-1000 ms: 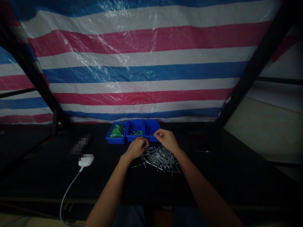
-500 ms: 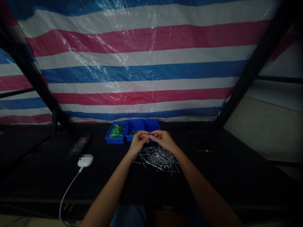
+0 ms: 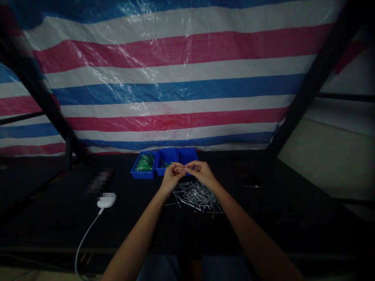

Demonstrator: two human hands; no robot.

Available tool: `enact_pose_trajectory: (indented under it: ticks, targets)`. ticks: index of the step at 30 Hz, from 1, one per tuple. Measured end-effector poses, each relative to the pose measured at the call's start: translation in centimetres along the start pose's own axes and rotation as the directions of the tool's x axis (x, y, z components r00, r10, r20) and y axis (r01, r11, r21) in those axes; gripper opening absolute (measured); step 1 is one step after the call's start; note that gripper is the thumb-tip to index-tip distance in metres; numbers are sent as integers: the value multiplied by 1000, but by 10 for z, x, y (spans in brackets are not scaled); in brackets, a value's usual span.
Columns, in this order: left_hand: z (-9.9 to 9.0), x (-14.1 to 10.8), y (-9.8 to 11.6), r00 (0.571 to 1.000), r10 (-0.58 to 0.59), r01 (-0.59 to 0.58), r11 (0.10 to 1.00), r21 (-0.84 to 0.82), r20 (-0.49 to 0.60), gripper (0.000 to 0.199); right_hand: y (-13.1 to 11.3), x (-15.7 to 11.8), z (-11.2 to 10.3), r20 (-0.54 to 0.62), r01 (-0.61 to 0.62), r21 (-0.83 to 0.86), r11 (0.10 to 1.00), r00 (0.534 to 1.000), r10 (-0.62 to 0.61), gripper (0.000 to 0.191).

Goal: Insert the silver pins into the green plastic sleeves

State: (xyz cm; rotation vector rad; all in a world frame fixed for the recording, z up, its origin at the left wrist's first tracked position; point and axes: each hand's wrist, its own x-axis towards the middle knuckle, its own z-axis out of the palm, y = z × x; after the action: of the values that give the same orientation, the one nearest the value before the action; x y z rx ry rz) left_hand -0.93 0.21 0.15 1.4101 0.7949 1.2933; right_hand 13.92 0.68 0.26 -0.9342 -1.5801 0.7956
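Note:
My left hand (image 3: 172, 175) and my right hand (image 3: 202, 172) meet fingertip to fingertip in front of the blue bins. Both are closed in a pinch, and whatever small thing sits between the fingers is too small and dim to name. Just below them on the black table lies a heap of thin silvery metal pins (image 3: 199, 196), a few strays at its edges. Behind my hands stand a middle blue bin (image 3: 166, 153) with some small green pieces and a right blue bin (image 3: 187, 155), partly hidden by my fingers.
A left blue bin (image 3: 142, 175) holds green pieces in clear plastic. A white device (image 3: 107, 201) with a cable and a blurred dark object (image 3: 99, 181) lie left. A dark flat object (image 3: 247, 175) lies right. Striped sheeting (image 3: 175, 89) hangs behind, between black posts.
The view has shifted very slightly. Both hands stay pinched together in nearly the same place, with only small finger movement.

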Motion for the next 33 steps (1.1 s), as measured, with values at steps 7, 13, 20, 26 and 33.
enact_pose_trajectory:
  ticks: [7,13,20,26,33]
  targets:
    - [-42,-29,37,942,274,-98,774,626,-192,22,-6,2,-1,-1,-111,151,982,994,112,29]
    - [-175,-70,66,839,387,310,237,921,-382,32,-9,3,-2,20,-201,271,942,979,203,31]
    - [-192,-84,64,871,397,267,115,957,-290,31,-8,3,-2,16,-213,291,933,976,218,31]
    - [-70,-40,52,962,272,-128,462,877,-3,25,-6,2,-2,37,-184,268,946,983,181,28]
    - [2,4,21,981,167,-189,739,647,95,23,-5,5,-7,2,-128,270,954,991,132,31]
